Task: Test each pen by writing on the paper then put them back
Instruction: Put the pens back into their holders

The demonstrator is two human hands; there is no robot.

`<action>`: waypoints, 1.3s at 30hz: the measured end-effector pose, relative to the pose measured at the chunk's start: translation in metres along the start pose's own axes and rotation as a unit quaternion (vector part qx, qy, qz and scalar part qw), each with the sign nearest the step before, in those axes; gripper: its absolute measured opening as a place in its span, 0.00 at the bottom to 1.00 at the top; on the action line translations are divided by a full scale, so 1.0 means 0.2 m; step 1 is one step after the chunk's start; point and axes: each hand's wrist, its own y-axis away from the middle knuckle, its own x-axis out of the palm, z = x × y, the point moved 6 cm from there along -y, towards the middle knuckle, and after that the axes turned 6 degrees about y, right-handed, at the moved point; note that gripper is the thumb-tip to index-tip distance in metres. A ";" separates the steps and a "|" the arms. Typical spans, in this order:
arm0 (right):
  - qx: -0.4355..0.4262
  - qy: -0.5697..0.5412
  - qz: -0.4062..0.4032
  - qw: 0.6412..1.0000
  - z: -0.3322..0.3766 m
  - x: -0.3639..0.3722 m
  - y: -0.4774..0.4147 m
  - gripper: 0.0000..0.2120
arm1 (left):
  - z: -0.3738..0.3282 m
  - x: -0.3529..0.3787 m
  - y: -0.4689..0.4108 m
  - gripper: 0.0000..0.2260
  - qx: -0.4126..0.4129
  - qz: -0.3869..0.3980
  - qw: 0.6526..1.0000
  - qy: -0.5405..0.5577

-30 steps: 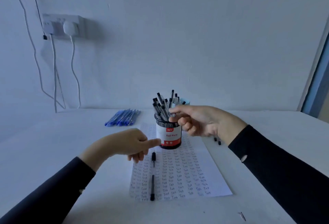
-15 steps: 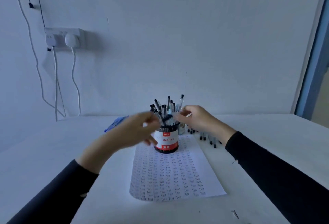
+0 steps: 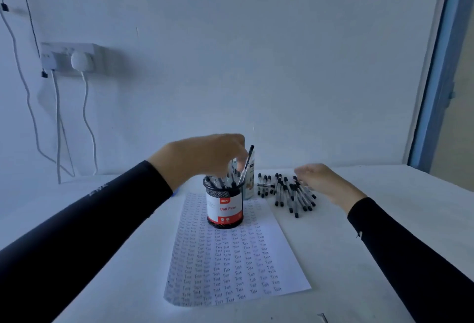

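A black mesh pen cup [image 3: 224,207] with a red and white "Ball Pens" label stands on the far end of the paper [image 3: 230,258], which is covered in rows of the written word "Test". Several black-capped pens fill the cup. My left hand [image 3: 202,155] hovers over the cup. Its fingers curl down and pinch a pen [image 3: 246,163] that leans up out of the cup's right side. My right hand [image 3: 323,181] reaches over a loose pile of pens [image 3: 289,191] on the table to the right, with its fingers stretched left and blurred.
A clear container [image 3: 249,181] stands just behind the cup. A wall socket [image 3: 69,59] with hanging cables is at the back left. A door frame [image 3: 436,66] runs up the right side. A small dark object [image 3: 323,317] lies near the table's front edge.
The pen that lay on the paper is gone from it. My left hand rose from the paper to the top of the cup. My right hand moved from the cup to the pen pile.
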 end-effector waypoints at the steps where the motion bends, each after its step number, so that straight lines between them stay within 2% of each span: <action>1: 0.030 0.024 -0.014 0.999 -0.05 -0.01 -0.02 0.12 | -0.01 0.02 -0.01 0.22 0.000 0.006 0.999 0.036; 4: 0.093 0.064 -0.015 0.994 -0.13 -0.01 -0.05 0.12 | -0.01 0.05 -0.03 0.23 0.016 -0.048 0.990 0.134; 5: 0.100 0.057 -0.003 0.993 -0.15 0.00 -0.07 0.11 | -0.01 0.04 -0.03 0.23 0.031 -0.091 0.986 0.136; 6: 0.105 0.050 0.006 0.993 -0.17 0.01 -0.09 0.15 | -0.02 0.01 -0.02 0.22 0.052 -0.149 0.981 0.113; 9: 0.091 0.083 0.010 0.992 -0.15 0.04 -0.14 0.20 | -0.15 -0.11 0.03 0.20 0.119 -0.356 0.925 0.059; 11: 0.082 0.123 0.004 0.989 -0.14 0.06 -0.18 0.17 | -0.28 -0.11 0.03 0.19 0.154 -0.404 0.898 0.086; 13: 0.089 0.157 -0.005 0.984 -0.15 0.06 -0.19 0.13 | -0.41 -0.04 -0.03 0.20 0.173 -0.362 0.910 0.106; 16: 0.091 0.157 0.028 0.983 -0.22 0.02 -0.20 0.08 | -0.48 0.19 -0.19 0.21 0.132 -0.202 0.964 0.113; 18: 0.026 0.192 0.035 0.981 -0.26 -0.02 -0.20 0.09 | -0.44 0.35 -0.32 0.19 0.069 -0.117 0.988 0.075; 20: -0.085 0.294 -0.007 0.952 -0.27 -0.07 -0.18 0.20 | -0.38 0.48 -0.42 0.16 0.001 -0.075 0.996 0.054; 23: -0.242 0.354 0.018 0.903 -0.26 -0.02 -0.11 0.36 | -0.31 0.61 -0.53 0.14 -0.090 -0.034 0.986 0.136; 26: -0.283 0.366 0.070 0.884 -0.24 0.04 -0.09 0.40 | -0.27 0.69 -0.60 0.14 -0.148 -0.013 0.966 0.210; 29: -0.279 0.360 0.107 0.884 -0.24 0.07 -0.16 0.38 | -0.23 0.76 -0.63 0.21 -0.175 0.027 0.951 0.253; 31: -0.284 0.376 0.115 0.875 -0.25 0.08 -0.21 0.37 | -0.20 0.77 -0.62 0.28 -0.202 0.037 0.949 0.240; 35: -0.322 0.442 0.100 0.831 -0.25 0.03 -0.23 0.30 | -0.19 0.73 -0.63 0.27 -0.214 0.026 0.946 0.241; 37: -0.330 0.428 0.102 0.835 -0.26 0.01 -0.22 0.23 | -0.18 0.73 -0.64 0.29 -0.224 0.038 0.935 0.273; 39: -0.316 0.384 0.129 0.858 -0.27 0.00 -0.20 0.20 | -0.18 0.72 -0.63 0.30 -0.237 0.071 0.925 0.287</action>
